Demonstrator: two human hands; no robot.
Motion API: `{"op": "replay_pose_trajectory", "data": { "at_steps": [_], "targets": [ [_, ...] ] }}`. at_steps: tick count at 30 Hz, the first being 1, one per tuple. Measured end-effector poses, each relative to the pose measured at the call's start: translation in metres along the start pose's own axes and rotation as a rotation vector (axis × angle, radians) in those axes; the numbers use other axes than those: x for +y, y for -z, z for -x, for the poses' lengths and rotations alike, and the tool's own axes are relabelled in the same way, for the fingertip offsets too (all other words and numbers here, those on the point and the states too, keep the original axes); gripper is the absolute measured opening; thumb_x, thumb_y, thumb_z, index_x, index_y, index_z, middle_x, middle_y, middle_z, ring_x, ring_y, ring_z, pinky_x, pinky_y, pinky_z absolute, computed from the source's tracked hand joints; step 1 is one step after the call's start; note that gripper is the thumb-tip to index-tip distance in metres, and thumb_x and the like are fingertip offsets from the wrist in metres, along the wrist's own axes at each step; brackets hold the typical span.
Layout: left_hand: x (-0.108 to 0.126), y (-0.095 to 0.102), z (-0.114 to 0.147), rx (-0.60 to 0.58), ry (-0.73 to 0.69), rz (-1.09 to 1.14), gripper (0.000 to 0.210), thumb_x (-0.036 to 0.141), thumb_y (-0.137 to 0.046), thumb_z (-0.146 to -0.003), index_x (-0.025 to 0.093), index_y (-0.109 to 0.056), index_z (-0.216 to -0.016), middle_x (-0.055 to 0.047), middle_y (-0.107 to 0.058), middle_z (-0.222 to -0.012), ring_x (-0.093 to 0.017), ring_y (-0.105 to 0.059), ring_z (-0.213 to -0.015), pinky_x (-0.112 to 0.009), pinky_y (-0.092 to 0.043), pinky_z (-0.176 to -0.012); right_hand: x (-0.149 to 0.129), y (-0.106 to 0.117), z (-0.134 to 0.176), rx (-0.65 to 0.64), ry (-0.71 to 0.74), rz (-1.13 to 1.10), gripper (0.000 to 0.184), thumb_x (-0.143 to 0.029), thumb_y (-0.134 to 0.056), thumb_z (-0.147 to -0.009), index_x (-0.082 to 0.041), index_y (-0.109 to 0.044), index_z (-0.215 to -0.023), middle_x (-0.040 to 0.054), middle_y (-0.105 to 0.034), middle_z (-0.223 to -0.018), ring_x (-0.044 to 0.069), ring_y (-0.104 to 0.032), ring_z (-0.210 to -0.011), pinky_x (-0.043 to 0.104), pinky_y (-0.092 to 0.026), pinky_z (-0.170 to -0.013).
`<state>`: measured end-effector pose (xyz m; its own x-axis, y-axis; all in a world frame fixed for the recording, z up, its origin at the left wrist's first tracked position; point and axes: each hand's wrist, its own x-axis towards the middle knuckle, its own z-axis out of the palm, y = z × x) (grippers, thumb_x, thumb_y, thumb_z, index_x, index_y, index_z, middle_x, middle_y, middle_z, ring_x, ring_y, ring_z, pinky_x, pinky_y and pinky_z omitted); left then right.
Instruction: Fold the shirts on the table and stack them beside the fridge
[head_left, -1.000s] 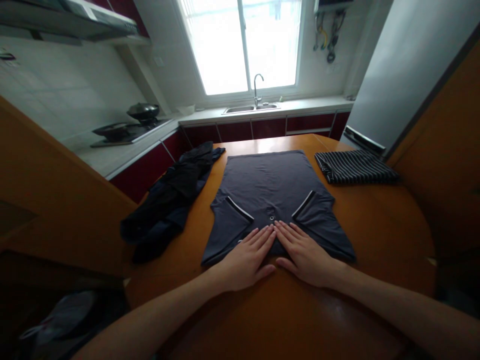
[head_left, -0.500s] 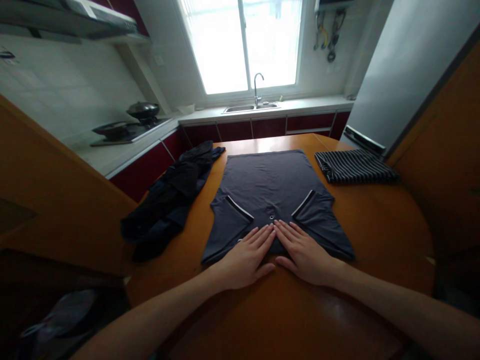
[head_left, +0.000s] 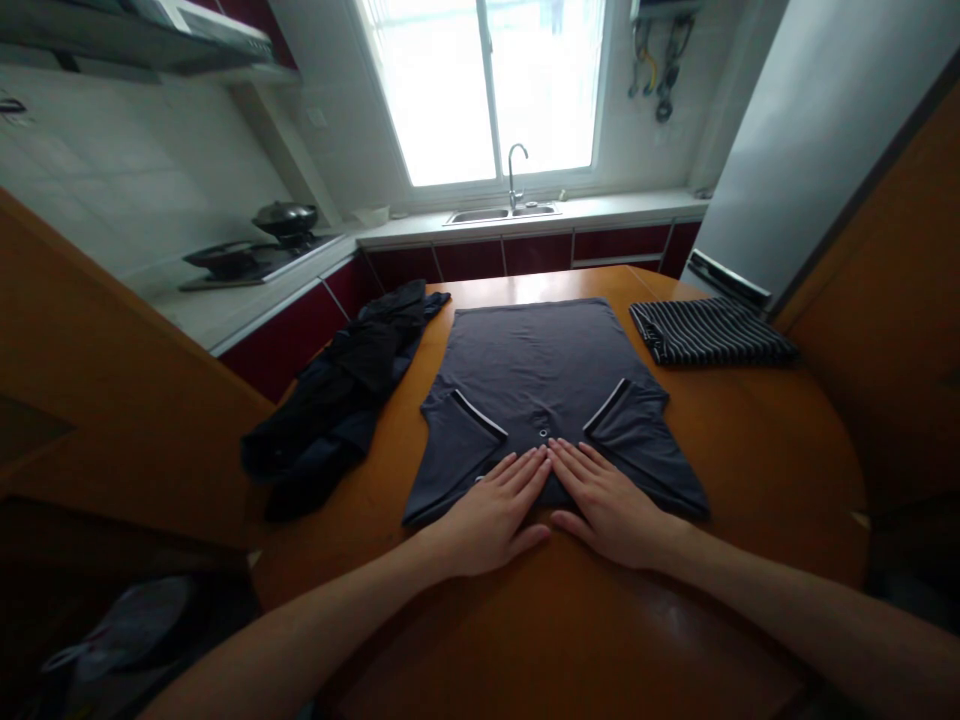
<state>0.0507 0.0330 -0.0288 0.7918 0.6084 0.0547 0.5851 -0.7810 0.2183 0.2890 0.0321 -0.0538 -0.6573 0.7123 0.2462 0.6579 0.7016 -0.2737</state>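
Note:
A dark grey short-sleeved shirt [head_left: 536,350] lies spread flat on the wooden table [head_left: 570,630], its hem toward the window. Both sleeves are turned inward, and their cuffs carry white and black bands. My left hand [head_left: 495,515] rests flat on the shirt's near edge, fingers stretched out and pointing to the middle. Opposite it, my right hand [head_left: 604,505] lies the same way, with the fingertips of both hands meeting just below a small ring-shaped mark on the cloth. My hands cover part of the near edge.
Dark crumpled clothes [head_left: 352,390] lie along the table's left side. A folded black-and-white striped garment [head_left: 712,332] sits at the back right. Beyond are a counter with a sink [head_left: 480,215], a stove with a pan [head_left: 285,218], and a fridge [head_left: 810,130].

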Motion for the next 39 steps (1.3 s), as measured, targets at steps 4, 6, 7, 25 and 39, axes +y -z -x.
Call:
{"op": "replay_pose_trajectory", "data": {
  "at_steps": [4,6,7,25,39],
  "targets": [
    [0.0002,0.0006,0.0,0.005,-0.001,0.006,0.081,0.048,-0.047,-0.101,0.017,-0.005,-0.163,-0.014,-0.014,-0.168,-0.026,-0.013,-0.155,-0.043,-0.021,-0.125,-0.0001,0.0003,-0.0002,-0.002,-0.005,-0.006,0.075,-0.041,-0.055,-0.096,-0.009,-0.029,-0.158,0.0196,-0.031,-0.162,0.028,-0.025,-0.152,0.05,-0.027,-0.123],
    [0.0003,0.0008,0.0,0.004,-0.001,0.002,0.081,0.048,-0.048,-0.101,0.017,-0.006,-0.163,-0.014,-0.014,-0.168,-0.026,-0.013,-0.155,-0.043,-0.021,-0.125,-0.0005,0.0007,-0.0004,-0.012,-0.008,0.003,0.075,-0.041,-0.054,-0.096,-0.007,-0.03,-0.158,0.0199,-0.031,-0.162,0.028,-0.025,-0.152,0.049,-0.026,-0.123],
    [0.0003,0.0008,0.0,0.003,-0.001,0.0,0.08,0.048,-0.048,-0.102,0.016,-0.006,-0.163,-0.014,-0.014,-0.168,-0.026,-0.013,-0.155,-0.043,-0.021,-0.125,-0.0007,0.0009,-0.0005,-0.014,-0.007,0.007,0.074,-0.041,-0.054,-0.096,-0.006,-0.03,-0.157,0.02,-0.031,-0.162,0.027,-0.025,-0.152,0.049,-0.026,-0.123],
    [-0.0013,-0.0013,0.0007,0.014,-0.009,0.003,0.082,0.047,-0.049,-0.101,0.017,-0.005,-0.163,-0.014,-0.014,-0.168,-0.026,-0.013,-0.155,-0.044,-0.021,-0.125,-0.0005,0.0005,-0.0006,0.0,-0.001,0.003,0.074,-0.041,-0.054,-0.097,-0.009,-0.028,-0.159,0.0189,-0.03,-0.162,0.027,-0.024,-0.152,0.049,-0.026,-0.123],
    [-0.0011,-0.0009,0.0003,0.009,-0.007,0.006,0.082,0.048,-0.048,-0.101,0.017,-0.004,-0.163,-0.014,-0.013,-0.168,-0.026,-0.013,-0.155,-0.044,-0.021,-0.125,-0.0006,0.0006,-0.0003,0.004,-0.001,-0.006,0.074,-0.039,-0.054,-0.096,-0.01,-0.028,-0.159,0.0187,-0.03,-0.163,0.028,-0.024,-0.152,0.05,-0.027,-0.123]
  ]
}}
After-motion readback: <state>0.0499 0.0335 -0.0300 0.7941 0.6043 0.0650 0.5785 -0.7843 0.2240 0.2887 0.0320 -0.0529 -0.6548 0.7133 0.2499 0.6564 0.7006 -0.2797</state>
